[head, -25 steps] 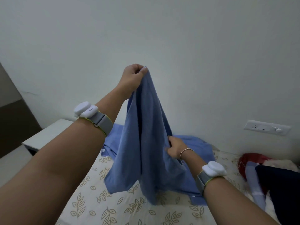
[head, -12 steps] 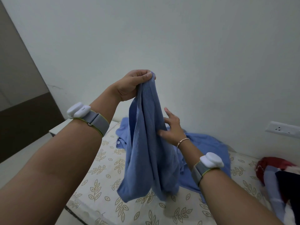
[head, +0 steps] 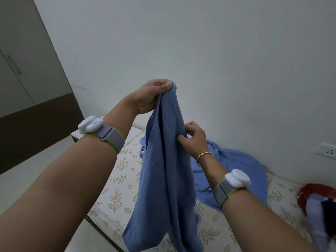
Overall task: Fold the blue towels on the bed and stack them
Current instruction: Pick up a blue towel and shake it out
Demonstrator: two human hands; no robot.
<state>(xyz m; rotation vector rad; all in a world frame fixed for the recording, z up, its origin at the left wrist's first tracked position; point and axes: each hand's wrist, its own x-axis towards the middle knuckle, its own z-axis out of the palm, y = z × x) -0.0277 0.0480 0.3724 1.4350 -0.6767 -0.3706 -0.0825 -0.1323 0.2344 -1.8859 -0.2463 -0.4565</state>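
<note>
In the head view, a blue towel (head: pixel 163 179) was held up in the air above the near edge of the bed (head: pixel 116 180), bunched lengthwise and hanging down. Its top corner was pinched between the thumb and curled fingers of the left hand (head: pixel 151 96), and its right edge lower down was gripped by the curled fingers of the right hand (head: pixel 192 139). More blue towels (head: pixel 234 166) lay crumpled on the leaf-patterned sheet toward the bed's far edge by the wall, partly hidden behind the hanging towel and the right forearm. A white tracker on a grey strap (head: pixel 101 130) was worn on each wrist. A heap of red and dark clothes (head: pixel 318 202) sat at the bed's right side, blurred and cut off by the frame. A wall socket (head: pixel 327 153) and a wardrobe (head: pixel 21 70) were seen only in part. The towel's lower end was cut off at the bottom.
</note>
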